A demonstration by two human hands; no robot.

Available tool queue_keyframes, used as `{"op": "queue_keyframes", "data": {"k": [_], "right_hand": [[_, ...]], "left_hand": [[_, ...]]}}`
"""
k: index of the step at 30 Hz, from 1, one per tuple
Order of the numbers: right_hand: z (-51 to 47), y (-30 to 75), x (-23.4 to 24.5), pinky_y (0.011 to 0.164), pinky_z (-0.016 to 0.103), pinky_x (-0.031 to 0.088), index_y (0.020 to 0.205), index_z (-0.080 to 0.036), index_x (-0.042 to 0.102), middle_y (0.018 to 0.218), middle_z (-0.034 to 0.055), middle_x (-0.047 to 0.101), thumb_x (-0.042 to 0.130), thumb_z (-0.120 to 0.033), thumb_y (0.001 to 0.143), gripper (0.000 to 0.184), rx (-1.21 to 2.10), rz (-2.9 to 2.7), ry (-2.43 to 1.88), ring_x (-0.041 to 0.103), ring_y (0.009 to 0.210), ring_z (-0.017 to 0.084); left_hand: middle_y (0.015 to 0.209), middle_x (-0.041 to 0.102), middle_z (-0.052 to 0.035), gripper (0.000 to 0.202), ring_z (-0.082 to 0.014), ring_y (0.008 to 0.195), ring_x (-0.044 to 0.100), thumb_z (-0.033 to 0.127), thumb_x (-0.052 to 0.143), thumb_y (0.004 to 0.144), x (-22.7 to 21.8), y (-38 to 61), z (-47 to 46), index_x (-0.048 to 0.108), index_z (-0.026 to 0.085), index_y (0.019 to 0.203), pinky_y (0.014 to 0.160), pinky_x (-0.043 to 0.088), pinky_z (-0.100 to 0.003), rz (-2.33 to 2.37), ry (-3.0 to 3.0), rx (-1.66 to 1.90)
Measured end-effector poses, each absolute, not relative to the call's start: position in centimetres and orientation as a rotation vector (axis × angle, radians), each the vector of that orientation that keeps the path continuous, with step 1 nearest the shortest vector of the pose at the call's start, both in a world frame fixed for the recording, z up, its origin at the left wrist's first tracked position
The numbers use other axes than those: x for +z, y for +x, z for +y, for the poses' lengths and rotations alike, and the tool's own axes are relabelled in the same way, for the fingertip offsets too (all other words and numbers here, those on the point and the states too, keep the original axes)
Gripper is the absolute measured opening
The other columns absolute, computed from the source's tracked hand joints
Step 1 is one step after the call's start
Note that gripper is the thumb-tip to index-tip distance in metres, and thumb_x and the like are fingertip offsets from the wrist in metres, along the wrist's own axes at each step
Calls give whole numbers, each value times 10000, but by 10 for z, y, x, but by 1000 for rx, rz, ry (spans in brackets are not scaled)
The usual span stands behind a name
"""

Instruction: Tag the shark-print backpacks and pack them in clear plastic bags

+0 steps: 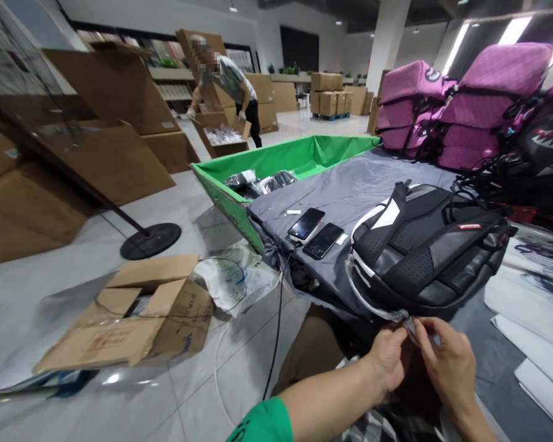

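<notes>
A black backpack (424, 245) with white trim lies on the grey cloth, its padded straps facing up. Along its near left edge runs a pale, translucent strip (366, 301), which ends at my hands. My left hand (389, 359) is closed, thumb and fingers pinching the end of this strip just below the bag. Close beside it, my right hand (449, 359) pinches the same end between thumb and bent fingers. What exactly the strip is cannot be made out, and my fingers partly cover its end.
Two phones (323, 240) lie left of the bag on the grey cloth (322, 184). Pink bags (493, 101) are stacked behind. A green-lined bin (304, 150) holds wrapped items. An opened carton (179, 316), a cable (279, 331) and a stand base (151, 240) occupy the floor. Another person (230, 80) bends over a box.
</notes>
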State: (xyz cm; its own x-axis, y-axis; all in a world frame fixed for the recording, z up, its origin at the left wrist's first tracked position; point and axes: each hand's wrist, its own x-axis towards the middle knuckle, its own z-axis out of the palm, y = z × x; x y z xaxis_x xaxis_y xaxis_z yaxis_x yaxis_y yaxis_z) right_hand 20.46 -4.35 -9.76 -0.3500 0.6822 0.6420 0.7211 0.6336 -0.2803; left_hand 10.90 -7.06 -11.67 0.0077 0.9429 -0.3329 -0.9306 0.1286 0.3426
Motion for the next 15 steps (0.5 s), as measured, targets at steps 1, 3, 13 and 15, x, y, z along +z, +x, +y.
{"op": "queue_keyframes", "data": {"k": [1,3,13,15], "right_hand": [[-45,203,-97,651,324,383,793,-193,678,738,37,721,395,-564,1053,534,-125,-2112,-1058,637,627,178],[-49,200,-96,654,320,376,821,-184,672,744,36,718,403,-493,1071,480,-202,-2128,-1016,641,642,177],[-53,222,-92,734,334,541,1058,-249,745,998,48,773,348,-563,1037,507,306,-2239,-1185,730,866,228],[-55,223,-90,695,316,564,1063,-253,743,967,48,776,395,-610,999,503,409,-2176,-1235,735,810,231]], "left_hand": [[794,739,-95,498,-307,974,698,429,961,449,-117,110,-74,722,147,782,970,512,-415,554,10,1481],[801,741,-89,550,-295,974,694,543,944,466,-117,110,-83,726,149,781,980,504,-399,589,-28,1506],[817,732,-55,353,-160,745,600,314,755,652,-114,104,-91,758,103,934,713,457,-259,1012,271,1559],[786,729,-50,327,-154,713,593,268,675,660,-116,104,-89,758,101,928,697,450,-257,1022,315,1548]]}}
